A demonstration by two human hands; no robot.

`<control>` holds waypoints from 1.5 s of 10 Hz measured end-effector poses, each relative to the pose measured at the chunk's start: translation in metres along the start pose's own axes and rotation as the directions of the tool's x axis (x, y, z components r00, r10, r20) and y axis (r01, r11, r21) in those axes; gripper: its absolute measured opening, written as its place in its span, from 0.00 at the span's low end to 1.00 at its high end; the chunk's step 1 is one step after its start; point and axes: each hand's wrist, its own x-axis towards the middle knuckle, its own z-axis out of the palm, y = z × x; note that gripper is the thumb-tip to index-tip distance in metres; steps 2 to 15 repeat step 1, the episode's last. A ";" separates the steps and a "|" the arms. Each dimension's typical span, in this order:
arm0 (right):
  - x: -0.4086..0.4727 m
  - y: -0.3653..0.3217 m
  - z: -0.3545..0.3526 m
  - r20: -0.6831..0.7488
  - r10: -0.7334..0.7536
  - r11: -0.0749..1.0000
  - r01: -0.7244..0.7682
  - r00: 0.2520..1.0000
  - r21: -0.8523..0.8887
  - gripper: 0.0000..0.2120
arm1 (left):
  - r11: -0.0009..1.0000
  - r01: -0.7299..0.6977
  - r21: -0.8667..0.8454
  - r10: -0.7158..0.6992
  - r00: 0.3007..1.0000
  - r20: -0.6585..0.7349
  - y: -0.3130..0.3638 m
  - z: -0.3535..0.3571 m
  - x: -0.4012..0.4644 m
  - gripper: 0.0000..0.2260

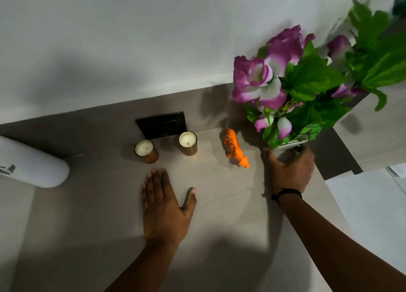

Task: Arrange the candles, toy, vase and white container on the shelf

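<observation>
Your left hand [163, 206] lies flat and open on the grey shelf [219, 203], with bare room around it up to the front edge. Behind it stand two candles [146, 151] [188, 142], the toy tiger [236, 147] to their right. Your right hand [290, 170] grips the vase [290, 143] of purple flowers [259, 80]. The white container [33, 163] lies at the far left.

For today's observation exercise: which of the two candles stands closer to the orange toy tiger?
The right-hand candle, standing beside the black plate on the wall. The other candle stands further left, towards the white container.
</observation>
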 end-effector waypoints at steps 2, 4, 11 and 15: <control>-0.024 -0.002 -0.017 0.104 -0.044 0.977 0.065 0.994 -0.202 0.57 | 0.999 0.014 -0.052 -0.014 1.000 -0.008 0.005 -0.002 0.002 0.44; -0.024 -0.002 -0.017 0.104 -0.044 0.977 0.065 0.994 -0.202 0.57 | 0.999 0.014 -0.052 -0.014 1.000 -0.008 0.005 -0.002 0.002 0.44; -0.024 -0.002 -0.017 0.104 -0.044 0.977 0.065 0.994 -0.202 0.57 | 0.999 0.014 -0.052 -0.014 1.000 -0.008 0.005 -0.002 0.002 0.44; -0.024 -0.002 -0.017 0.104 -0.044 0.977 0.065 0.994 -0.202 0.57 | 0.999 0.014 -0.052 -0.014 1.000 -0.008 0.005 -0.002 0.002 0.44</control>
